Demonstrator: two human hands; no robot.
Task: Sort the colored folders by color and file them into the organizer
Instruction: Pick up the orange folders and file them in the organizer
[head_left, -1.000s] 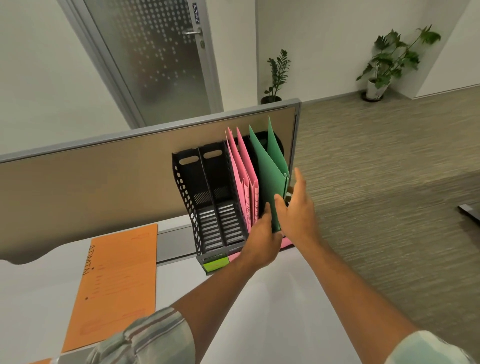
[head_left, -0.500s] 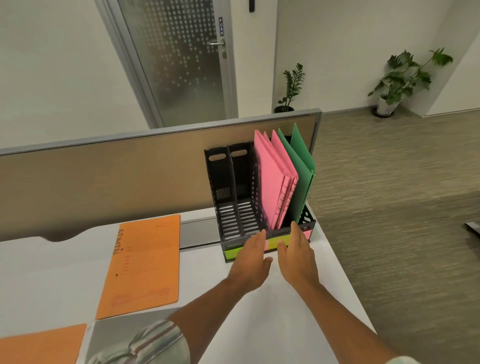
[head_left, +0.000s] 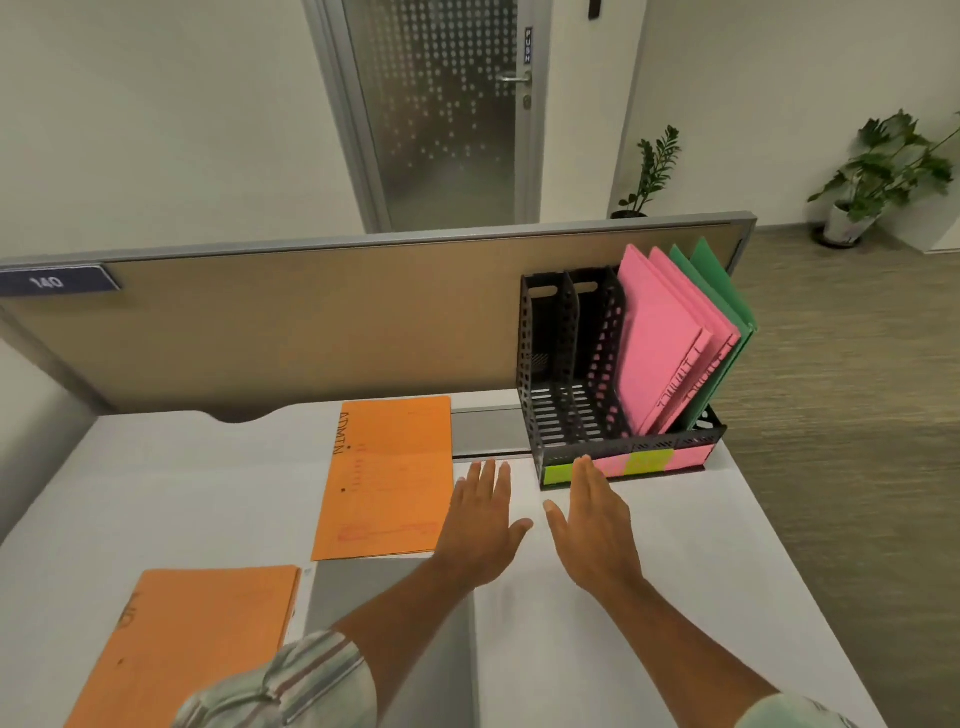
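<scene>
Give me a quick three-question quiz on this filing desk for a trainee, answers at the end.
1. True or false: the left hand and right hand hold nothing.
2. Which colour of folder lies unfiled on the desk? A pink, B orange, C green.
3. Fill in: the green folders stand at the organizer's ___ end.
Key: 1 true; 2 B, the orange folders; 3 right.
</scene>
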